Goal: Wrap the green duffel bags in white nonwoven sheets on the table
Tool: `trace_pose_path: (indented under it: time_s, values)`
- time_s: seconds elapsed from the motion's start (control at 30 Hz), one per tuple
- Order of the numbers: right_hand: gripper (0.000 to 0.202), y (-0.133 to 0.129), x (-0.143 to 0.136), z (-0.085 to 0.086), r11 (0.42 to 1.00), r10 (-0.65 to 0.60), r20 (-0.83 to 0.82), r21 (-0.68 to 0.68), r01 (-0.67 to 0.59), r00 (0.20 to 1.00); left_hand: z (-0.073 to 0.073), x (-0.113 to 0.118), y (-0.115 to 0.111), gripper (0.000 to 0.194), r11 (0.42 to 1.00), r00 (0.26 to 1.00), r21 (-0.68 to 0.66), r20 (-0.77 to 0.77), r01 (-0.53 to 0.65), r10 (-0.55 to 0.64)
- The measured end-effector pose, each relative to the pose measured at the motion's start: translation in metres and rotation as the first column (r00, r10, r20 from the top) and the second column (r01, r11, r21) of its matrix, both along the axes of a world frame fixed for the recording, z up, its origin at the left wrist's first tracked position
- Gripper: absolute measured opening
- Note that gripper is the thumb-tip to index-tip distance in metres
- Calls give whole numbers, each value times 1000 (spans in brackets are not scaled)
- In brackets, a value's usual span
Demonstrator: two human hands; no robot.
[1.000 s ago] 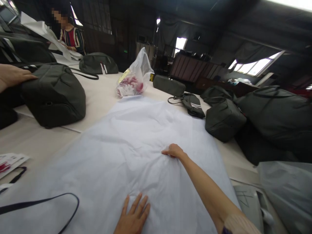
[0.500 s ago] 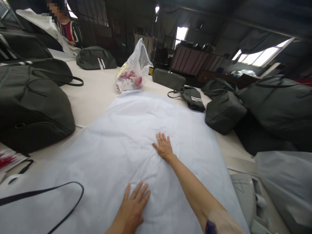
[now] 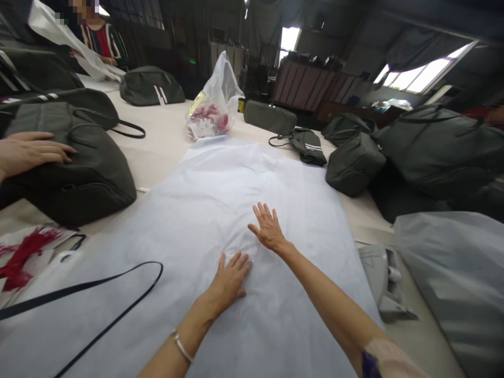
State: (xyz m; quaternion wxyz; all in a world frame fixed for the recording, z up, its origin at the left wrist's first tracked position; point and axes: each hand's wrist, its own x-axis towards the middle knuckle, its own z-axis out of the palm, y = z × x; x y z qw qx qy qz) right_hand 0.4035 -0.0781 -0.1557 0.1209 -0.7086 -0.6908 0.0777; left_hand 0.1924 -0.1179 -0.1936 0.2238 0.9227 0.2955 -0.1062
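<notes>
A large white plastic bag [image 3: 189, 231] lies spread over the table, creased near its middle. My left hand [image 3: 230, 278] rests on it with the fingers spread, a bracelet on the wrist. Farther forward and to the right, my right hand [image 3: 268, 227] is over the same sheet, fingers apart and holding nothing; whether it touches the sheet I cannot tell. A black strap [image 3: 118, 274] loops across the sheet at the lower left.
Another person's hand [image 3: 37, 149] is on a dark bag [image 3: 90, 163] at the left. Behind stands a clear bag of red tassels [image 3: 208, 123]. Dark bags [image 3: 354, 164] and a sewing machine [image 3: 376, 273] are at the right. A person [image 3: 104, 42] stands back left.
My left hand has moved forward over the sheet. My right hand looks slightly raised. Another person's hand has appeared on the left bag, and the view has shifted a little.
</notes>
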Motion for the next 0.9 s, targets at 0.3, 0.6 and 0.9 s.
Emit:
trace_pose_path:
  time_s: [0.3, 0.6, 0.9]
  values:
    - [65, -272, -130, 22, 960, 224, -246, -113, -257, 943, 14, -13, -2, 83, 997, 994, 0, 82, 79, -78]
    - [58, -340, -213, 9, 999, -19, -238, -35, 11, 971, 36, -20, -12, 75, 983, 971, 131, 188, 126, -149]
    - [55, -323, -205, -33, 986, -169, -521, -77, 151, 837, 83, -125, -107, 27, 966, 944, 94, 206, 242, -257]
